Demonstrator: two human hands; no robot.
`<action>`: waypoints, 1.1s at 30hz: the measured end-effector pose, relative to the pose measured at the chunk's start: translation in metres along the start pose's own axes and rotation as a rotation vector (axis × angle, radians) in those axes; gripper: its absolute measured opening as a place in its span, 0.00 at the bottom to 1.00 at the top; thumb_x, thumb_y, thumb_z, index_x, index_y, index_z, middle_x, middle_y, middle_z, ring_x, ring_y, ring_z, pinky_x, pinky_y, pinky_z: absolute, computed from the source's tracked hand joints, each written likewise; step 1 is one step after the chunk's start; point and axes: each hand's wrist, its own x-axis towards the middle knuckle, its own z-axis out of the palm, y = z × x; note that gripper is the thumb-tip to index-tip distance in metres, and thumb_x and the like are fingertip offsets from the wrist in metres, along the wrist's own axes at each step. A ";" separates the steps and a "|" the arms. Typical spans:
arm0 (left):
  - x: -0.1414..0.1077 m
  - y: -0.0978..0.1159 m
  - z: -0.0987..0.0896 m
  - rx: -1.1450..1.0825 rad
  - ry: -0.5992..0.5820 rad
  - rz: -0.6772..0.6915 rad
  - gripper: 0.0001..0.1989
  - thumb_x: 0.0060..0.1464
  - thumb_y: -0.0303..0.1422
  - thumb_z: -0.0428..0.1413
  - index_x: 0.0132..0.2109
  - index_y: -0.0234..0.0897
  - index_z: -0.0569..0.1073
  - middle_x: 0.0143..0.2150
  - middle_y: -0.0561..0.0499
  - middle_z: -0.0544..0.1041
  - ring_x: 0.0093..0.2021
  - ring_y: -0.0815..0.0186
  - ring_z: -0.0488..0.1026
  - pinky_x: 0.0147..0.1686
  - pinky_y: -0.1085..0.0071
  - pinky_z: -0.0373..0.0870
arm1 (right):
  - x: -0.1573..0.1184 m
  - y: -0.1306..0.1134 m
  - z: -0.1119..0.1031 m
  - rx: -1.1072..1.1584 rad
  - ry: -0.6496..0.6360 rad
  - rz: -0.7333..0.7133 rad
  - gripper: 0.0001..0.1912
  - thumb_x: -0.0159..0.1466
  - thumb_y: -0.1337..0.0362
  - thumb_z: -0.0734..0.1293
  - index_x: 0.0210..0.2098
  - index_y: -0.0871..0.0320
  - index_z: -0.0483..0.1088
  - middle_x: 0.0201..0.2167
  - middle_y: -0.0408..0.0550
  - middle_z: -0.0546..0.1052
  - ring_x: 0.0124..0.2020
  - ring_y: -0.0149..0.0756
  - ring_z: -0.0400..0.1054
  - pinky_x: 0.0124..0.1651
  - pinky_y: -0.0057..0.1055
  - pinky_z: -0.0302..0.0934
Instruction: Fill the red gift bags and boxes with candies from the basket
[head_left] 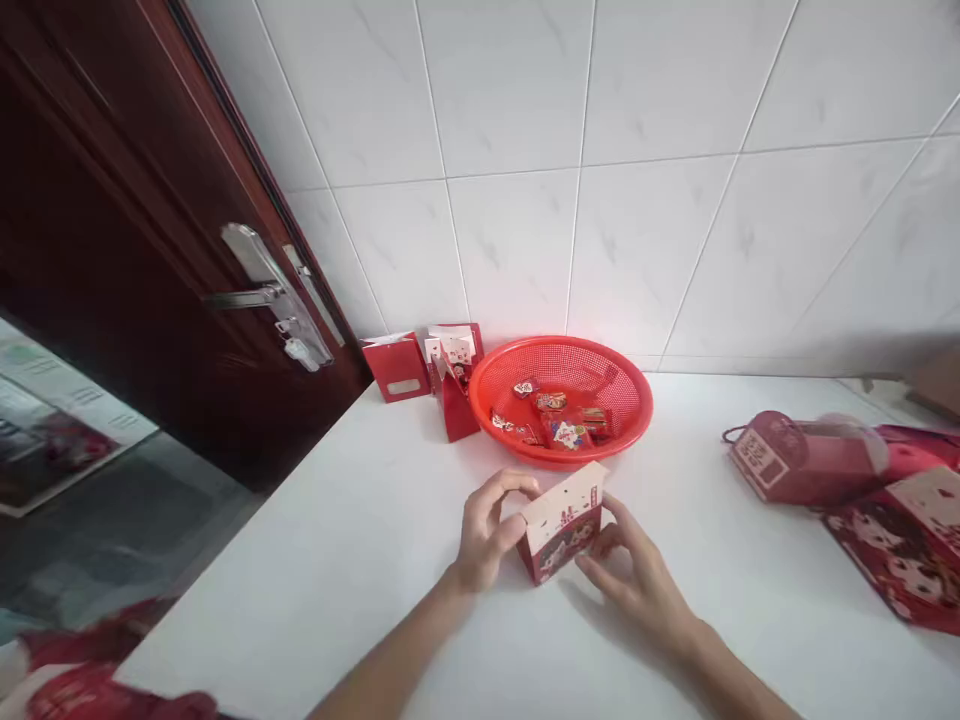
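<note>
At the far left we see a dark, glossy reddish-brown door with a steel lever handle. Off the near left corner of the white table lies a blurred scrap of red printed packaging. At the back edge, against smooth white marbled wall tiles, we find red card gift boxes, standing upright just beside a round red plastic mesh basket, its fine perforated bowl holding wrapped sweets. Toward the front edge, just before the basket, our left hand curls around one side of a small red-and-cream card box, and our right hand closes on the other. Both grip it between fingers and thumb, a two-sided hold that seems suited to steadying such light, thin card. Toward the right edge lie a red card box with a cord handle, on its side, and a flat printed red card sheet.
</note>
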 end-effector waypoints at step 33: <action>0.009 0.031 0.001 -0.169 0.048 -0.637 0.10 0.53 0.35 0.58 0.28 0.37 0.79 0.36 0.50 0.80 0.35 0.63 0.73 0.36 0.71 0.66 | 0.014 -0.021 -0.018 -0.139 0.149 -0.399 0.25 0.72 0.61 0.64 0.66 0.57 0.59 0.56 0.65 0.74 0.55 0.48 0.74 0.47 0.39 0.74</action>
